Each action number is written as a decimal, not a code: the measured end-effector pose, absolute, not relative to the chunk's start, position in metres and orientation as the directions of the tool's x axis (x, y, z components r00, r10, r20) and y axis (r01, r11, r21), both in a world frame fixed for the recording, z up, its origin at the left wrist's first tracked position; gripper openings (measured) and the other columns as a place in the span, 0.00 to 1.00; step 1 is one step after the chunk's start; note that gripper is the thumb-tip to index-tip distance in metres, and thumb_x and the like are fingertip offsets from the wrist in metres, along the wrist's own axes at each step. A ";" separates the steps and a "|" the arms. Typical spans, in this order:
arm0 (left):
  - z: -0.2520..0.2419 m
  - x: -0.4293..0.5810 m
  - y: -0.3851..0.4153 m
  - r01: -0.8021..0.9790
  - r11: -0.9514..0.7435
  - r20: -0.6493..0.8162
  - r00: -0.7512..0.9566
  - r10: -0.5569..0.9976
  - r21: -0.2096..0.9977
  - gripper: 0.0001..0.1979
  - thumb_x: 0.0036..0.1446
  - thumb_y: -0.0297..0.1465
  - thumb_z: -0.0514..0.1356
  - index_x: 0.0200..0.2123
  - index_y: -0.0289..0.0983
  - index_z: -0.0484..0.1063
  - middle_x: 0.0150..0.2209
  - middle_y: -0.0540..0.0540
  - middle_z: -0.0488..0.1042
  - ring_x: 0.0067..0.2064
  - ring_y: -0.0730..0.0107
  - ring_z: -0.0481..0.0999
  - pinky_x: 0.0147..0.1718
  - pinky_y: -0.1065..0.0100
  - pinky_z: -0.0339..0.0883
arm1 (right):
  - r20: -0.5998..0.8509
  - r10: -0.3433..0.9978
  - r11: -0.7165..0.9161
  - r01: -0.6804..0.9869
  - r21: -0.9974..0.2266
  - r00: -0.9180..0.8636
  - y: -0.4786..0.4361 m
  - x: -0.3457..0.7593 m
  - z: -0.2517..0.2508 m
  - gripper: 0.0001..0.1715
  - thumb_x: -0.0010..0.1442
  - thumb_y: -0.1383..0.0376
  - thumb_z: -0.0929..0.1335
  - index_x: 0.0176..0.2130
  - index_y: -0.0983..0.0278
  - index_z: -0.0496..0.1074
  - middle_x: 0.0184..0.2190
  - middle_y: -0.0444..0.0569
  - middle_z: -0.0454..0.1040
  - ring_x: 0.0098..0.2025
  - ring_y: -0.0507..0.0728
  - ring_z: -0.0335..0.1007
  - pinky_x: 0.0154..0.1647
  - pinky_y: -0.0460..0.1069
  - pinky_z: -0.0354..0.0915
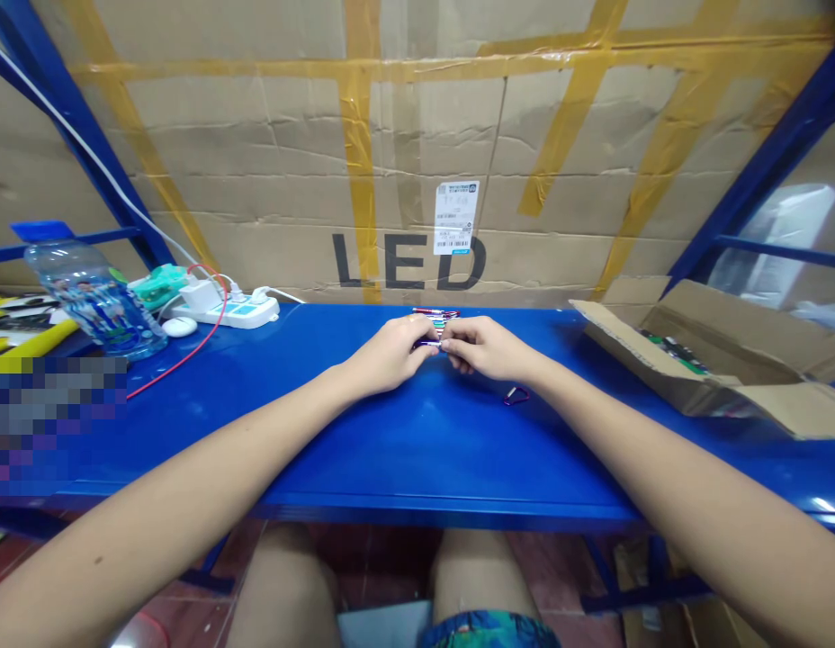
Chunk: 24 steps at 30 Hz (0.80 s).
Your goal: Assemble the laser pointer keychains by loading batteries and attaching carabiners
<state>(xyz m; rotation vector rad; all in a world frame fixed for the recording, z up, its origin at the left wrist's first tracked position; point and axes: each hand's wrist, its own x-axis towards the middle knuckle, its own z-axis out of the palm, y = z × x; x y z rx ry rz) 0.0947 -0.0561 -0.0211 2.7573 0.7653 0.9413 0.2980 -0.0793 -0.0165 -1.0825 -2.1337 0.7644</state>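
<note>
My left hand and my right hand meet over the middle of the blue table. Between their fingertips is a small purple carabiner, mostly covered by the fingers. Both hands are closed in a pinch on it. Just beyond them lies a tight row of several slim, shiny carabiners in red, green and other colours, partly hidden by my hands. Another purple carabiner rests by itself on the table, below my right wrist.
On the blue table, an open cardboard box with green items stands at right. A water bottle, a white power strip and a red cable are at left. A large taped carton rises behind.
</note>
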 end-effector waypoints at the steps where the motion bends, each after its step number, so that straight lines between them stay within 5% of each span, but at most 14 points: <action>1: -0.021 0.095 -0.057 0.410 -0.870 0.548 0.676 0.492 0.275 0.02 0.61 0.27 0.59 0.38 0.36 0.71 0.41 0.42 0.77 0.43 0.61 0.75 0.44 0.62 0.67 | 0.239 0.849 0.469 0.464 -0.752 -0.472 -0.079 0.298 -0.017 0.10 0.62 0.65 0.63 0.29 0.63 0.65 0.20 0.42 0.68 0.21 0.52 0.66 0.25 0.47 0.61; 4: -0.021 0.097 -0.057 0.420 -0.868 0.563 0.664 0.493 0.265 0.01 0.61 0.28 0.59 0.38 0.36 0.70 0.40 0.43 0.74 0.43 0.61 0.74 0.45 0.61 0.67 | 0.230 0.856 0.450 0.447 -0.773 -0.463 -0.079 0.298 -0.017 0.11 0.63 0.64 0.63 0.28 0.63 0.64 0.19 0.42 0.67 0.21 0.51 0.65 0.24 0.47 0.61; 10: -0.016 0.097 -0.055 0.467 -0.851 0.531 0.670 0.518 0.241 0.10 0.66 0.28 0.50 0.35 0.36 0.70 0.41 0.40 0.73 0.48 0.58 0.73 0.51 0.57 0.66 | 0.381 0.796 0.603 0.559 -0.569 -0.471 -0.081 0.296 -0.014 0.14 0.63 0.65 0.63 0.25 0.63 0.65 0.20 0.42 0.69 0.25 0.52 0.64 0.31 0.47 0.59; 18: -0.019 0.097 -0.069 0.520 -0.802 0.427 0.679 0.597 0.294 0.04 0.63 0.31 0.58 0.40 0.38 0.65 0.34 0.44 0.75 0.36 0.60 0.74 0.34 0.63 0.65 | 0.318 0.794 0.592 0.544 -0.595 -0.518 -0.081 0.298 -0.014 0.11 0.62 0.67 0.63 0.28 0.64 0.68 0.21 0.42 0.70 0.25 0.52 0.65 0.30 0.47 0.58; 24: -0.018 0.102 -0.070 0.510 -0.816 0.513 0.642 0.571 0.270 0.08 0.66 0.31 0.51 0.38 0.35 0.69 0.43 0.38 0.73 0.47 0.57 0.73 0.49 0.56 0.67 | 0.378 0.766 0.642 0.578 -0.503 -0.521 -0.085 0.300 -0.006 0.11 0.61 0.69 0.63 0.27 0.64 0.68 0.21 0.43 0.70 0.26 0.52 0.63 0.31 0.47 0.56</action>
